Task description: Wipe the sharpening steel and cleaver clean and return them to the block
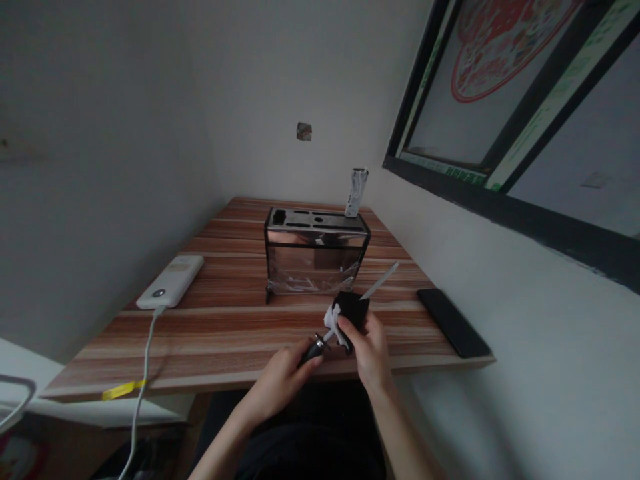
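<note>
My left hand (286, 375) grips the dark handle of a knife (350, 313) near the table's front edge; its thin blade points up and to the right. My right hand (369, 347) pinches a black cloth (353, 308) with a white tissue (333, 321) around the blade near the handle. Just beyond stands a shiny metal knife block (316, 257) with slots in its top.
A white power bank (171, 281) with a white cable (145, 373) lies at the left of the wooden table (220, 327). A black phone (453, 321) lies at the right edge. A crumpled silver tube (356, 192) stands by the back wall. A window frame (500, 200) is on the right.
</note>
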### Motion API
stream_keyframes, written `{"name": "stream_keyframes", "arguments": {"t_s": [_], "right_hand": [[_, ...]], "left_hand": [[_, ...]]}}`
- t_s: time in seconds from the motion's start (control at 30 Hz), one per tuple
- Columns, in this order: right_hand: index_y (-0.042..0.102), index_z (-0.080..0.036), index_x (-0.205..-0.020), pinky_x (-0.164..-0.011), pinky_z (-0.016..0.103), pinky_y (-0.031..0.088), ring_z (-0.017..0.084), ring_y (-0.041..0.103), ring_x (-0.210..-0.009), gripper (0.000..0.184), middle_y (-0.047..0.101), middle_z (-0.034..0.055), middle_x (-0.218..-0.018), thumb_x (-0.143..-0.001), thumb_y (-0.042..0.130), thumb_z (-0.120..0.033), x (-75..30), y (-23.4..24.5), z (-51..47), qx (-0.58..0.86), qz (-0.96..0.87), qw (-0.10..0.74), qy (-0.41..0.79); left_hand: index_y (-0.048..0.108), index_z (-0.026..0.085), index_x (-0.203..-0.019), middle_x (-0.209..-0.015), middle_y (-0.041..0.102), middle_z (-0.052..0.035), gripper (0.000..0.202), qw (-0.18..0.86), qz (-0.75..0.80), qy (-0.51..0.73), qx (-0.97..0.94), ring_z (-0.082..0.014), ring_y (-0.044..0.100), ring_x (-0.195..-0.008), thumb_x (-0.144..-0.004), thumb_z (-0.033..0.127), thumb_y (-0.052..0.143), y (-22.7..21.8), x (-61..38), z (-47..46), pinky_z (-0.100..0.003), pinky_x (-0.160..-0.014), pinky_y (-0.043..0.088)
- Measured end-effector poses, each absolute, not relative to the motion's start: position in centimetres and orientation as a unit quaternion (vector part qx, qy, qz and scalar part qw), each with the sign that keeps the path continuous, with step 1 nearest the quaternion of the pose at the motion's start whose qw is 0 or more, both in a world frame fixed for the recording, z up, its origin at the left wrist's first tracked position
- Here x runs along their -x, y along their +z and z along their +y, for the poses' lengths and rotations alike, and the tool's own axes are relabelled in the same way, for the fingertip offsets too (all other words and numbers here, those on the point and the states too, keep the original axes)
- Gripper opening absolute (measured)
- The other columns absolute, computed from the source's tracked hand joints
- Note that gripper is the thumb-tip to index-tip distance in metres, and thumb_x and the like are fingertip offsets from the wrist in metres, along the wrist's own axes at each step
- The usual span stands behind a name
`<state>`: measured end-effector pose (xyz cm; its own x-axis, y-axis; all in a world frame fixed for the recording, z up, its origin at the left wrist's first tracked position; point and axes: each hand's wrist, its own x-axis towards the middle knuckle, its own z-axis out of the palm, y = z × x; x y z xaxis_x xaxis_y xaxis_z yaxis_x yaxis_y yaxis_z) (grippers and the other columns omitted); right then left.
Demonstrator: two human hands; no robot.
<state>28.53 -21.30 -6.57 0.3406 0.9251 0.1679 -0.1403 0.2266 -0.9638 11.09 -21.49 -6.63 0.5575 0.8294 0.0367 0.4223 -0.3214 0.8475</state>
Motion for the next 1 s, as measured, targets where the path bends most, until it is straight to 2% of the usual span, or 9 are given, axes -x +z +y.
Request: {"name": "stream_keyframes", "arguments": {"t_s": [0.07,0.13,0.37,0.6,0.77,1.0], "right_hand": [[0.066,-0.015,-0.085,-0.044,0.022,0.043,0.011,0.054,-0.052,0.028,0.065,0.0021,-0.068,-0.067,0.075,-0.035,-29.2,-6.0,-21.0,0.475,-0.404,0.674,0.396],[0.066,-0.015,-0.083,-0.041,0.021,0.041,0.01,0.051,-0.05,0.028,0.064,0.0012,-0.066,-0.066,0.076,-0.035,-29.8,-5.3,-20.7,0.472,-0.392,0.685,0.394],[0.067,-0.016,-0.081,-0.049,0.022,0.045,0.011,0.056,-0.056,0.028,0.067,0.0008,-0.07,-0.062,0.078,-0.034,-32.4,-3.9,-19.4,0.461,-0.362,0.729,0.353],[0.069,-0.017,-0.084,-0.069,0.027,0.05,0.014,0.063,-0.074,0.03,0.07,0.0024,-0.083,-0.06,0.078,-0.033,-34.9,-2.2,-18.1,0.43,-0.346,0.776,0.306],[0.069,-0.016,-0.083,-0.069,0.028,0.051,0.014,0.063,-0.071,0.031,0.07,0.002,-0.082,-0.06,0.078,-0.035,-36.1,-1.3,-17.3,0.415,-0.328,0.804,0.272],[0.069,-0.016,-0.076,-0.069,0.023,0.048,0.01,0.061,-0.07,0.027,0.068,-0.0008,-0.077,-0.059,0.078,-0.035,-35.8,-1.1,-17.1,0.395,-0.282,0.838,0.249]], "left_hand": [[0.058,0.017,-0.102,-0.088,0.066,-0.0044,0.028,0.422,0.403,0.238,-0.777,-0.0193,0.061,-0.082,-0.09,0.037,0.042,-6.6,-11.1,-21.5,-0.025,-0.077,0.043],[0.058,0.018,-0.104,-0.094,0.067,-0.0043,0.029,0.418,0.404,0.237,-0.778,-0.0197,0.061,-0.086,-0.09,0.038,0.043,-6.5,-11.0,-21.6,-0.025,-0.078,0.043],[0.061,0.018,-0.106,-0.096,0.068,-0.0043,0.032,0.408,0.407,0.238,-0.782,-0.0197,0.061,-0.085,-0.089,0.039,0.044,-6.5,-11.0,-21.7,-0.025,-0.077,0.043],[0.061,0.019,-0.103,-0.092,0.068,-0.0034,0.03,0.404,0.406,0.239,-0.784,-0.0187,0.061,-0.082,-0.089,0.039,0.044,-6.3,-10.9,-21.8,-0.024,-0.075,0.043],[0.061,0.018,-0.101,-0.088,0.067,-0.0028,0.03,0.394,0.399,0.239,-0.793,-0.0184,0.06,-0.079,-0.089,0.039,0.044,-6.4,-10.8,-21.8,-0.024,-0.073,0.042],[0.061,0.018,-0.101,-0.086,0.067,-0.0023,0.031,0.388,0.402,0.225,-0.798,-0.0179,0.06,-0.077,-0.09,0.04,0.043,-6.5,-10.6,-21.8,-0.024,-0.072,0.042]]}}
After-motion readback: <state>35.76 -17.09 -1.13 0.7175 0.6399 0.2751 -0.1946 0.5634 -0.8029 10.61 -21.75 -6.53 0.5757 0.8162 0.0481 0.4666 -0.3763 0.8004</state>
